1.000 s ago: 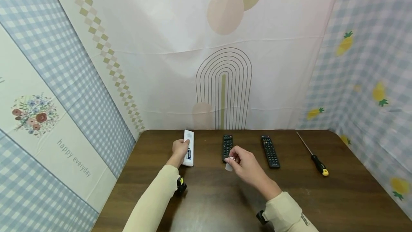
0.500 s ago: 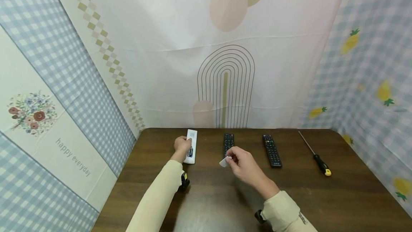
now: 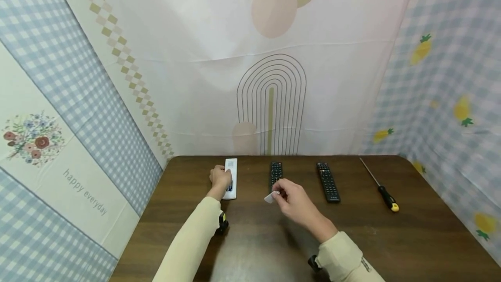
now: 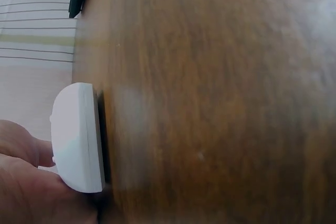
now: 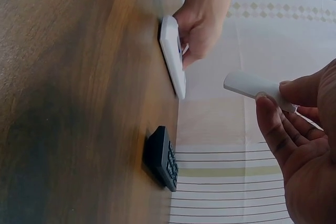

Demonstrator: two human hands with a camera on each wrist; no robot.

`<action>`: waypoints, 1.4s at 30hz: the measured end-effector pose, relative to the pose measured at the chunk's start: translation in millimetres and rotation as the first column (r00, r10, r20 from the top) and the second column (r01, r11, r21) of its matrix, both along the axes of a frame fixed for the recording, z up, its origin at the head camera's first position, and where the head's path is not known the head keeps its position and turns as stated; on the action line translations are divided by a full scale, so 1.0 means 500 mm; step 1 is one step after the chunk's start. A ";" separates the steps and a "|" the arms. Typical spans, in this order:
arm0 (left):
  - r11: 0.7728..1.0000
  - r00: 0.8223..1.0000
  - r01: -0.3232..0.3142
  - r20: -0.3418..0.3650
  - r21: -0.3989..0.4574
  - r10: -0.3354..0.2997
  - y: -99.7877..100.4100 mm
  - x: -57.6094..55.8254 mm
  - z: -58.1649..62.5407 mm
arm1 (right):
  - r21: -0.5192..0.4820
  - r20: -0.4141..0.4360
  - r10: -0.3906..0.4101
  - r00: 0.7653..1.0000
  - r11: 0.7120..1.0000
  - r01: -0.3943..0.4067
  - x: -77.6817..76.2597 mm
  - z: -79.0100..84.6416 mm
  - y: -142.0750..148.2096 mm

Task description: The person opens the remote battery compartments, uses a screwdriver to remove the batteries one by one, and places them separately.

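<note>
Gripping the white remote (image 3: 231, 165) on the left side with the left hand (image 3: 220, 179), laying the thumb over its back and curling fingers round its left edge. Lying back up near the table's far edge, showing an uncovered battery compartment (image 3: 229, 186); too small there for counting cells. Looking light and stiff, probably hard plastic, likely sliding easily if left unpinned; probably calling for a hold along the long sides, thumb away from the compartment.

Pinching the small white cover (image 5: 249, 84) between thumb and fingertips of the right hand (image 3: 295, 201), right of the white remote, raising it clear of the table and tilting it. Looking very light, thin, smooth, likely slipping or flexing under a hard squeeze; probably needing a pinch at the edges, perhaps minding any small tabs at the held end, too covered for telling.

Lying keys up just beyond the right hand, partly hiding behind it: the middle black remote (image 3: 275, 169). Lying farther right, slanting slightly: the right black remote (image 3: 328, 182). Resting at far right, handle pointing near: the screwdriver (image 3: 386, 196).

Spreading beneath, smooth dark wood grain on the table (image 3: 372, 243), reflecting light nearby. Hanging around: left checked cloth (image 3: 78, 47), pale patterned backdrop (image 3: 203, 99), right pineapple-print cloth (image 3: 438, 82).
</note>
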State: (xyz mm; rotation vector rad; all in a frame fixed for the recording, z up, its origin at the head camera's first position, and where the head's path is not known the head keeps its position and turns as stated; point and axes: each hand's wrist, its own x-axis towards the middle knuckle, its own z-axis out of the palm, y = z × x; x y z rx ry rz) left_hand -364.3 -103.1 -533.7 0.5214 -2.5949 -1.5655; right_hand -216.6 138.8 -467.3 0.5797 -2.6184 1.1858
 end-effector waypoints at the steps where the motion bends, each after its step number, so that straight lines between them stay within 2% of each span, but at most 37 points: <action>1: 1.000 1.000 0.002 -0.005 -0.006 -0.002 -0.002 0.000 0.000 | 0.001 0.002 0.000 1.000 1.000 0.000 -0.001 -0.001 0.000; 7: 1.000 1.000 0.007 -0.028 0.020 -0.006 -0.012 0.000 -0.005 | 0.007 0.016 -0.004 1.000 1.000 0.004 -0.004 -0.007 0.001; 12: 0.992 0.999 0.022 -0.037 0.126 -0.018 -0.017 0.004 -0.006 | 0.010 0.006 -0.001 1.000 1.000 0.001 -0.004 -0.010 0.003; 16: 0.973 0.998 0.043 -0.052 0.228 -0.032 -0.020 0.008 -0.009 | 0.012 0.029 -0.012 1.000 1.000 0.012 -0.004 -0.011 0.004; 19: 0.963 0.998 0.051 -0.057 0.266 -0.037 -0.022 0.012 -0.011 | 0.016 0.054 -0.017 0.998 1.000 0.016 -0.005 -0.013 0.002; 22: 0.964 0.996 0.066 -0.068 0.259 -0.050 -0.024 0.017 -0.011 | 0.009 0.051 -0.011 0.999 1.000 0.011 -0.007 -0.014 0.000; 26: 0.978 0.994 0.091 -0.085 0.188 -0.076 -0.024 0.030 -0.007 | 0.000 0.020 0.007 1.000 1.000 -0.007 -0.013 -0.016 -0.003; 29: 0.987 0.995 0.081 -0.069 0.137 -0.072 -0.022 0.046 0.003 | 0.003 0.002 0.017 1.000 1.000 -0.017 -0.018 -0.017 -0.005; 33: 0.994 0.999 0.042 -0.011 0.098 -0.041 -0.021 0.075 0.024 | 0.043 -0.002 0.007 1.000 0.999 -0.007 -0.027 -0.025 -0.013; 37: 0.996 0.999 0.032 0.007 0.089 -0.033 -0.023 0.118 0.046 | 0.164 -0.009 -0.011 1.000 0.986 0.013 -0.039 -0.037 -0.028; 42: 0.994 0.998 0.053 -0.038 0.100 -0.050 -0.027 0.175 0.065 | 0.335 -0.035 0.013 0.999 0.942 0.000 -0.057 -0.051 -0.055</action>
